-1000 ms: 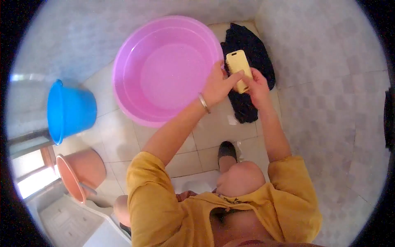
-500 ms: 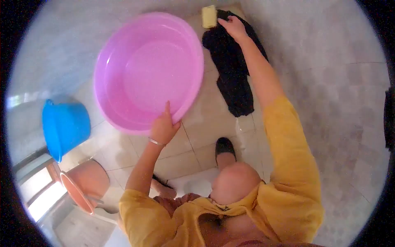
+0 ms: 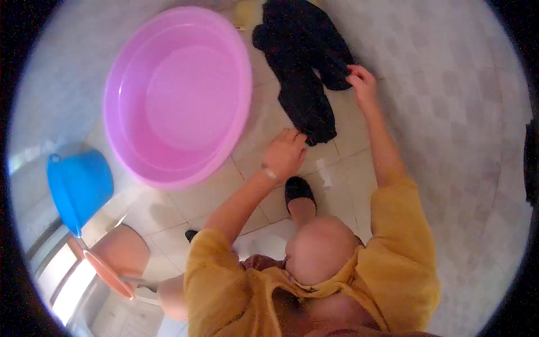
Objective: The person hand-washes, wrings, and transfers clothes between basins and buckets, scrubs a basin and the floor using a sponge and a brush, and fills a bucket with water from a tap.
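Note:
A pair of black trousers lies on the tiled floor, its two legs stretching toward me. My left hand is at the end of the nearer leg, fingers curled against the hem. At the other leg's lower end, my right hand pinches the cloth between thumb and fingers. Beyond the waist end of the trousers is a pale yellow block, like a bar of laundry soap, blurred and near the upper edge of view.
A large pink basin stands left of the trousers. Farther left are a blue bucket and an orange bucket with a handle-like piece sticking out. My foot in a black shoe is close below the trousers.
My left hand has left the basin's rim and moved right to the trouser hem. My right hand has come back from beside the yellow block to the other leg's end. The trouser legs now lie farther apart.

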`<control>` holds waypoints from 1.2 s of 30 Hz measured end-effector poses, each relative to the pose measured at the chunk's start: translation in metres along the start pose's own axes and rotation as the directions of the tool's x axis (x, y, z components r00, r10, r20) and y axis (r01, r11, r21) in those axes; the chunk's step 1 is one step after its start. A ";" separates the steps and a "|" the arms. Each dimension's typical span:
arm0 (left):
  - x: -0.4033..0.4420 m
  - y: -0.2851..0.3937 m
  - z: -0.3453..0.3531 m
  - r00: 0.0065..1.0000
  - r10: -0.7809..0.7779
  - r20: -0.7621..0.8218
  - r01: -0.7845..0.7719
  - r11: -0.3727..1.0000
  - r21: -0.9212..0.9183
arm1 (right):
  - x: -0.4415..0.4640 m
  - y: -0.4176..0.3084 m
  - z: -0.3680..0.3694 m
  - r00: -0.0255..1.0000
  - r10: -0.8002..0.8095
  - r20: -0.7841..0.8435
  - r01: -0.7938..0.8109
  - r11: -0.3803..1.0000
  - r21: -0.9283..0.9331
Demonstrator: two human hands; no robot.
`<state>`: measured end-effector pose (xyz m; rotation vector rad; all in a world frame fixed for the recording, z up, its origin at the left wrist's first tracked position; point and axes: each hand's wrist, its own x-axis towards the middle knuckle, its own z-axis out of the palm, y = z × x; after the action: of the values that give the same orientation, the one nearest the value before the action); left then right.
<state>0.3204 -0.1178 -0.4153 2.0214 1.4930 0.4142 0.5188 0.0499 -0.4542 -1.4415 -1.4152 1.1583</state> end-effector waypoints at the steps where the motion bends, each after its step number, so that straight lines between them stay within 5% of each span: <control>1: 0.015 0.000 0.016 1.000 0.003 0.005 -0.003 1.000 0.000 | -0.009 0.004 -0.014 1.000 0.007 -0.002 -0.007 0.993 0.114; 3: 0.038 0.005 0.039 0.949 0.116 -0.292 -0.058 0.978 0.201 | -0.031 0.009 -0.040 1.000 0.013 -0.018 -0.009 0.975 0.222; 4: 0.041 0.005 0.049 0.950 0.124 -0.288 -0.068 0.978 0.195 | -0.044 0.012 -0.052 0.997 0.060 0.047 -0.067 0.987 0.148; 6: 0.048 0.005 0.065 0.992 -0.124 0.000 0.123 0.978 0.171 | -0.065 0.001 -0.063 0.990 0.107 0.094 -0.114 0.991 0.066; 8: 0.048 0.003 0.070 0.980 -0.186 0.063 0.173 0.970 0.173 | -0.078 -0.021 -0.056 0.947 0.296 0.122 -0.150 0.747 -0.648; 9: 0.045 0.003 0.071 0.958 -0.259 0.127 0.234 0.955 0.181 | -0.081 -0.006 -0.057 0.987 0.084 0.136 0.063 0.583 -0.810; 10: 0.039 0.002 0.070 0.958 -0.257 0.129 0.231 0.955 0.186 | -0.078 -0.002 -0.054 0.988 0.083 0.132 0.059 0.586 -0.808; 12: 0.023 0.005 0.059 0.999 0.037 -0.008 -0.033 0.960 0.279 | -0.064 0.001 -0.040 0.974 -0.126 0.189 0.221 0.718 -0.660; 14: 0.013 0.008 0.051 0.998 0.060 0.014 -0.061 0.981 0.184 | -0.046 0.004 -0.008 0.951 -0.250 0.183 0.310 0.779 -0.546; 20: 0.006 0.021 0.014 0.994 0.099 -0.045 -0.104 0.986 -0.128 | -0.016 0.008 0.043 0.995 0.040 0.086 0.039 0.657 -0.753; 24: 0.019 0.046 -0.025 0.996 -0.056 -0.065 0.029 0.929 -0.369 | -0.049 -0.045 0.010 0.981 -0.177 -0.077 0.139 0.923 -0.359; 27: 0.050 0.070 -0.059 0.993 -0.091 0.078 0.118 0.864 -0.490 | -0.070 -0.098 -0.037 0.988 -0.062 -0.138 0.044 0.991 -0.126; 30: 0.055 0.105 -0.105 0.996 -0.086 -0.028 0.062 0.873 -0.484 | -0.097 -0.165 -0.072 0.974 -0.017 -0.227 0.006 0.999 -0.049; 36: 0.070 0.191 -0.211 1.000 0.000 0.007 0.003 0.915 -0.403 | -0.119 -0.294 -0.115 0.934 -0.082 -0.349 0.106 0.993 0.052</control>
<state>0.3691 -0.0333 -0.1388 1.6912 1.2788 0.6555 0.5538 -0.0427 -0.1315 -1.4296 -1.1712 0.8352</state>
